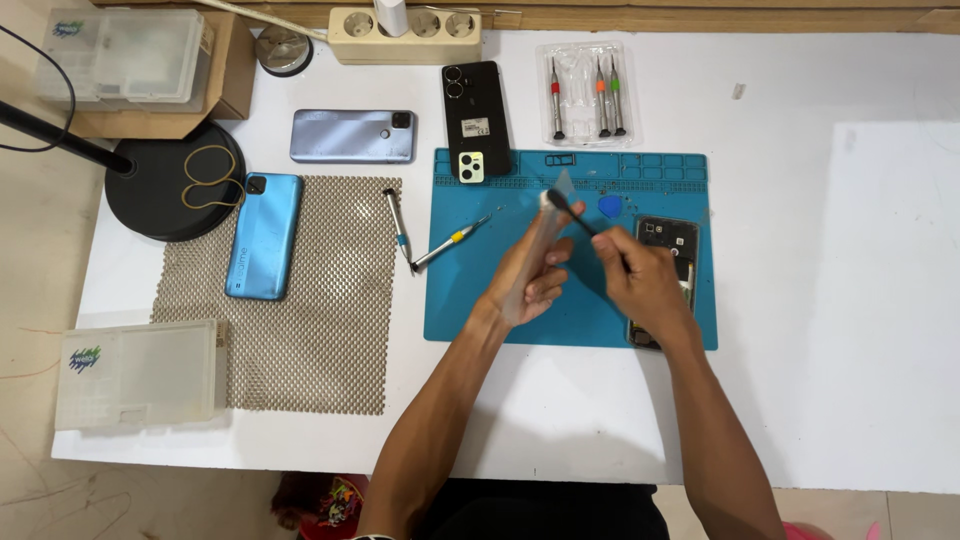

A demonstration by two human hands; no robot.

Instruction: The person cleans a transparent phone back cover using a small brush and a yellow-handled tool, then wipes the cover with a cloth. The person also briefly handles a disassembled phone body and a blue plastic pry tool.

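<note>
On the white counter (850, 300) a blue work mat (470, 310) lies under both hands, and an opened phone (668, 240) rests on it just right of the right hand (640, 280), while a mesh pad (320, 300) with a blue phone (262, 235) lies well to the left. The left hand (530, 280) has its fingers (548, 287) clamped around a translucent phone cover (540, 245), whose long axis runs up and away from the wrist, tilted slightly right. The right hand's fingers are closed on a thin black tool (580, 215), whose tip meets the cover's upper end; far beyond, a clear screwdriver pack (588, 95) shows red, orange and green collars.
</note>
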